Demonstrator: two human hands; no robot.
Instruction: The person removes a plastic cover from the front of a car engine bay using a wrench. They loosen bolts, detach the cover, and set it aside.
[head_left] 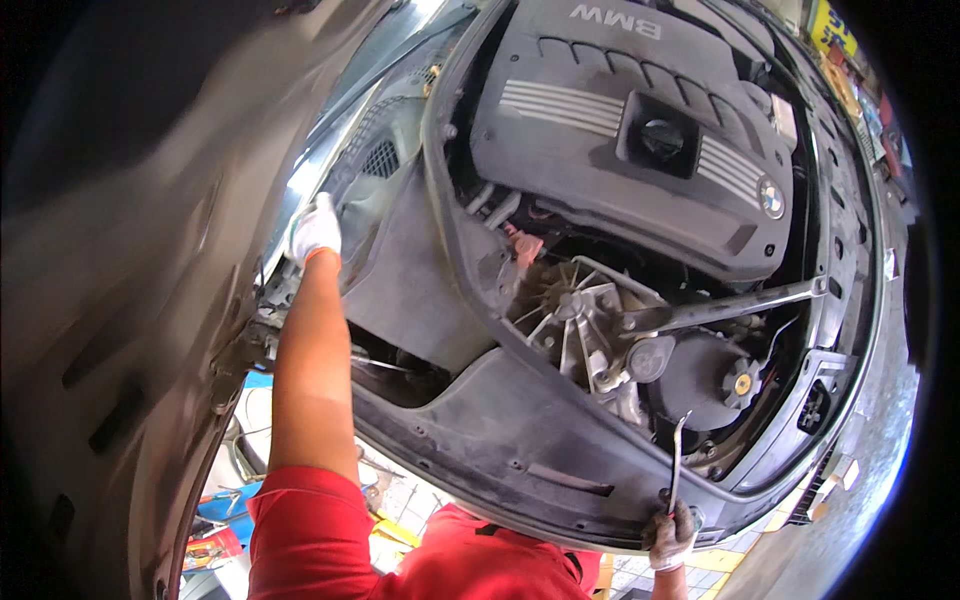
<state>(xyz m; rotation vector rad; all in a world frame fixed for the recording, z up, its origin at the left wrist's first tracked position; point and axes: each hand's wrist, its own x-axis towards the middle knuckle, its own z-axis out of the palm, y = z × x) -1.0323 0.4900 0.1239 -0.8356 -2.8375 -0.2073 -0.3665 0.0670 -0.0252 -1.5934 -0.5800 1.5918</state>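
My left hand (316, 232), in a white glove, reaches far forward to the dark plastic cowl panel (385, 190) at the windscreen's base. Its fingers look curled at the panel's outer edge; whatever lies under them is hidden. Near the fender-side edge of the engine bay, my right hand (672, 540), in a soiled white glove, is closed round a slim metal tool with a bent tip (677, 462). The tool points upward, its tip appearing in front of the round black reservoir (695, 380). The hand covers the tool's lower end.
A grey engine cover (590, 120) fills the upper middle. A metal brace (750, 305) crosses beside the cast strut mount (572, 310). The raised bonnet (120, 250) stands along the left. A black trim panel (500, 440) runs along the near edge, with an opening (400, 375) in it.
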